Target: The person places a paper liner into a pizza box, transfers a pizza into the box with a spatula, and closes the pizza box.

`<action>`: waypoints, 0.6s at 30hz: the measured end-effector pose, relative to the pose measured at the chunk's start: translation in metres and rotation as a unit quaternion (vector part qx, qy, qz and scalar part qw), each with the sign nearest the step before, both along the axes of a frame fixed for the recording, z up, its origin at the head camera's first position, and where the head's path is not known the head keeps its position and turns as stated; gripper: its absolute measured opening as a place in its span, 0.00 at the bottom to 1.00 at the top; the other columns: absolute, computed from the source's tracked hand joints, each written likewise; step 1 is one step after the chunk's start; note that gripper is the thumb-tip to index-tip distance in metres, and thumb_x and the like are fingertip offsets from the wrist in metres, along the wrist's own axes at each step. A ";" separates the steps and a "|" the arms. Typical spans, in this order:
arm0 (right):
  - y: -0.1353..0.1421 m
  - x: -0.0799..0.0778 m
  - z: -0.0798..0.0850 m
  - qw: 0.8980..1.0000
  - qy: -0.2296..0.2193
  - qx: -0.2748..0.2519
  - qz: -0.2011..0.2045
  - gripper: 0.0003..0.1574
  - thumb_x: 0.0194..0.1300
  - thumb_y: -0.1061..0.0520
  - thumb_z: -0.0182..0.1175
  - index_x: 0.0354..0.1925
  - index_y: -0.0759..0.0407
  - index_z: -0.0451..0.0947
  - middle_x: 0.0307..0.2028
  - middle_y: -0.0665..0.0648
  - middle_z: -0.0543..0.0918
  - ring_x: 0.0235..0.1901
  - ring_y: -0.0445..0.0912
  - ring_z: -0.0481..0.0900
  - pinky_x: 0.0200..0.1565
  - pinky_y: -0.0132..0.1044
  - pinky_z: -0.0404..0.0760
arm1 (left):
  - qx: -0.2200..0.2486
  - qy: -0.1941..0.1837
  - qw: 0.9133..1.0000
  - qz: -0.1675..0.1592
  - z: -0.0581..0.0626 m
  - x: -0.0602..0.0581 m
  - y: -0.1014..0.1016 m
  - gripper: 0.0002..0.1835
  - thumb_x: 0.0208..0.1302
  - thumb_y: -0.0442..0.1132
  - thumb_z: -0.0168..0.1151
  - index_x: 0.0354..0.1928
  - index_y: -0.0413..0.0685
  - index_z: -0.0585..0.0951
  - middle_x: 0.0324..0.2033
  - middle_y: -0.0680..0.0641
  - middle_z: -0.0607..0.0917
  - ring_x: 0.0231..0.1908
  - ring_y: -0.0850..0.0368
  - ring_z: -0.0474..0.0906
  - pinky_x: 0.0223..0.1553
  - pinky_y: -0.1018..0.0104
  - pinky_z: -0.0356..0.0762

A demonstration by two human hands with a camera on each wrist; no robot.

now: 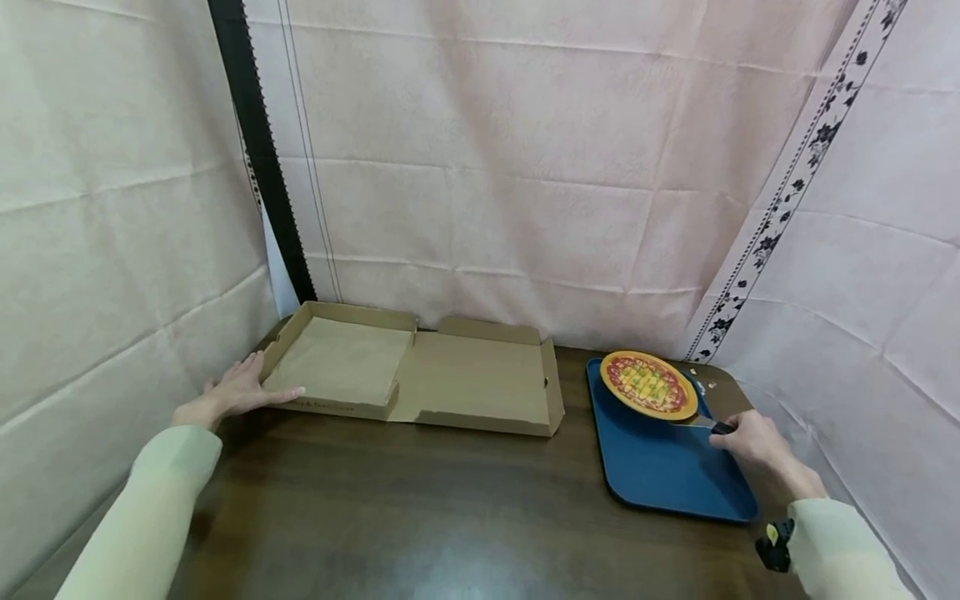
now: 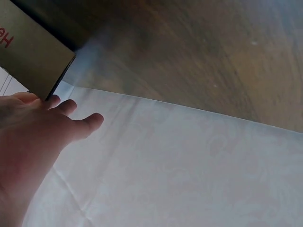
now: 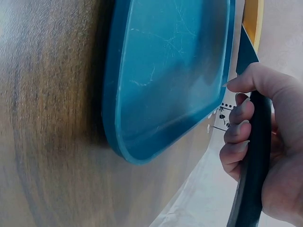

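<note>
In my right hand (image 1: 759,446) is the black handle of a pizza server (image 3: 255,156), my fingers curled round it. On its metal blade rests a pizza (image 1: 648,385) with a yellow-orange rim, red sauce and yellow-green topping. The pizza is over the far part of a blue tray (image 1: 663,475), its underside hidden. At the far left, my left hand (image 1: 238,390) rests against the near left corner of an open cardboard pizza box (image 1: 480,375), fingers spread along the side and thumb along the front wall. Its fingertips are partly hidden behind the box in the left wrist view.
The brown wooden table (image 1: 420,500) stretches in front of the box and tray. Pale cloth walls (image 1: 487,167) close in the back and both sides. Small light bits (image 1: 712,383) lie at the table's back right, beside the tray.
</note>
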State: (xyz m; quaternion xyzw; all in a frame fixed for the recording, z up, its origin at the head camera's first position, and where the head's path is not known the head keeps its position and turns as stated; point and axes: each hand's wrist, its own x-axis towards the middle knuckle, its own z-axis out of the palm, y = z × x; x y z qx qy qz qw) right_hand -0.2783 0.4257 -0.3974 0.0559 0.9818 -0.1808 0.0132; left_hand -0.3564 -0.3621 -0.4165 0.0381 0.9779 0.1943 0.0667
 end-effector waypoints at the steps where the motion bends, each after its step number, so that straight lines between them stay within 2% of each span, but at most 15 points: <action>1: 0.000 0.000 0.001 1.000 -0.001 -0.002 -0.001 0.16 0.55 0.52 0.63 0.29 0.66 0.80 0.20 0.52 0.76 0.23 0.45 0.71 0.27 0.34 0.68 | 0.000 0.001 1.000 -0.001 0.001 0.000 0.000 0.67 0.56 0.75 0.53 0.73 0.29 0.34 0.71 0.23 0.39 0.69 0.21 0.37 0.57 0.17 0.34; 7: -0.002 -0.001 0.008 1.000 -0.008 -0.013 -0.001 0.20 0.56 0.53 0.63 0.36 0.71 0.80 0.23 0.55 0.79 0.25 0.46 0.74 0.28 0.35 0.70 | 0.009 -0.004 1.000 -0.007 0.004 -0.003 0.003 0.67 0.55 0.74 0.54 0.73 0.28 0.34 0.71 0.23 0.39 0.71 0.23 0.36 0.58 0.17 0.35; 10: -0.003 -0.001 0.008 1.000 -0.004 -0.008 0.002 0.19 0.56 0.52 0.63 0.35 0.70 0.80 0.23 0.55 0.79 0.25 0.47 0.74 0.28 0.35 0.70 | 0.012 -0.009 1.000 -0.009 0.005 -0.004 0.004 0.67 0.55 0.74 0.54 0.72 0.27 0.34 0.71 0.22 0.39 0.71 0.24 0.36 0.58 0.18 0.36; 18: -0.005 -0.001 0.008 1.000 0.010 0.007 0.007 0.21 0.57 0.52 0.63 0.36 0.72 0.80 0.24 0.57 0.81 0.25 0.47 0.74 0.28 0.35 0.70 | 0.011 -0.003 1.000 -0.018 -0.001 -0.007 0.004 0.66 0.56 0.73 0.55 0.73 0.28 0.34 0.71 0.22 0.40 0.71 0.24 0.38 0.58 0.18 0.38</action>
